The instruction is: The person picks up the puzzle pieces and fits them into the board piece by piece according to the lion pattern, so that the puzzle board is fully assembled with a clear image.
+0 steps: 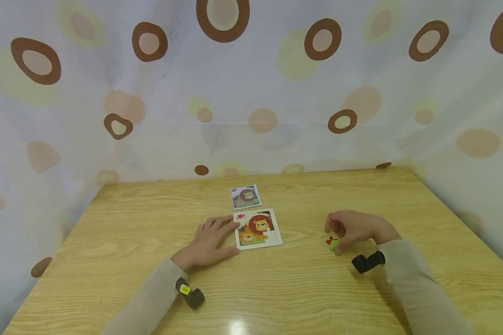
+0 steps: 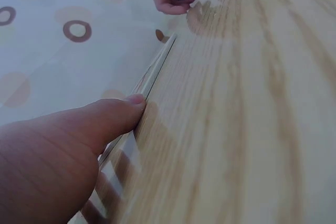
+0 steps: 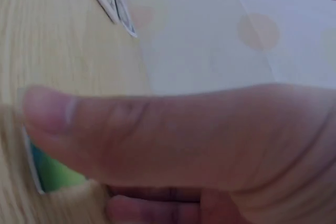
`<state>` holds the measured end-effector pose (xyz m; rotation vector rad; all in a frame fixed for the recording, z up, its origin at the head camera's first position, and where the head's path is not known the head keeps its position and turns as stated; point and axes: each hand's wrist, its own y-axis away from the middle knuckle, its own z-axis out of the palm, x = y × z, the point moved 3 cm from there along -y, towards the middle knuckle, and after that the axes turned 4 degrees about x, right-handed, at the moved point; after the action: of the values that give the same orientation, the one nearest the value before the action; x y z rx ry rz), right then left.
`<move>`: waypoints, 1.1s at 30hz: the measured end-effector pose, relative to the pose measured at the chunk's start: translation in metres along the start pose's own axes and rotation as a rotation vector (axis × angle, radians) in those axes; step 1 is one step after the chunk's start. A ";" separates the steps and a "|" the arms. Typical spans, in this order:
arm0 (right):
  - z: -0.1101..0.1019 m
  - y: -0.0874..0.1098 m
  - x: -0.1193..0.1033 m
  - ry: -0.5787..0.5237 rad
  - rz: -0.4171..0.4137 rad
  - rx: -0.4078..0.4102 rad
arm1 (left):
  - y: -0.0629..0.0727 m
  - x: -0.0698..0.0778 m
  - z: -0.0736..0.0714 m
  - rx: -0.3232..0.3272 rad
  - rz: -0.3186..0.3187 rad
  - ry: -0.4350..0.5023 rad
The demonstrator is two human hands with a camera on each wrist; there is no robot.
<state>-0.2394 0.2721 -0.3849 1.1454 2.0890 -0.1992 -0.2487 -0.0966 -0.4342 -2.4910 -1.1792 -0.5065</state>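
My left hand (image 1: 211, 242) rests on the table at the left side of a white-framed lion puzzle (image 1: 257, 228). Its fingers are stretched out, with fingertips touching the frame's left edge. In the left wrist view its thumb (image 2: 113, 116) lies against the frame's side. A pale gap shows at the puzzle's lower right. Further right, my right hand (image 1: 356, 228) is bent over a small green and red puzzle piece (image 1: 332, 244). The right thumb (image 3: 121, 135) covers part of the piece in the right wrist view; whether the fingers grip it is unclear.
A small lion picture card (image 1: 245, 197) lies just behind the puzzle. Beneath everything is a wooden table (image 1: 276, 288), bordered at the back and sides by a patterned white curtain (image 1: 251, 83). Black cameras are strapped to both wrists.
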 end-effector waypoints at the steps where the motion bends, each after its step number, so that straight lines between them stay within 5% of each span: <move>1: 0.001 -0.001 0.000 0.007 0.004 0.007 | 0.000 0.000 0.000 0.000 0.002 -0.002; 12: 0.007 -0.010 -0.011 0.169 0.099 0.089 | 0.001 0.000 -0.001 0.010 0.010 0.017; 22: 0.017 -0.026 -0.003 0.128 -0.102 0.169 | 0.000 0.000 0.002 0.003 0.016 0.028; 33: 0.035 -0.061 -0.014 0.015 -0.178 0.261 | -0.002 -0.001 0.001 0.009 0.017 0.007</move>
<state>-0.2634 0.2109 -0.4132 1.1103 2.2265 -0.5640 -0.2506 -0.0955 -0.4355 -2.4878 -1.1538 -0.5044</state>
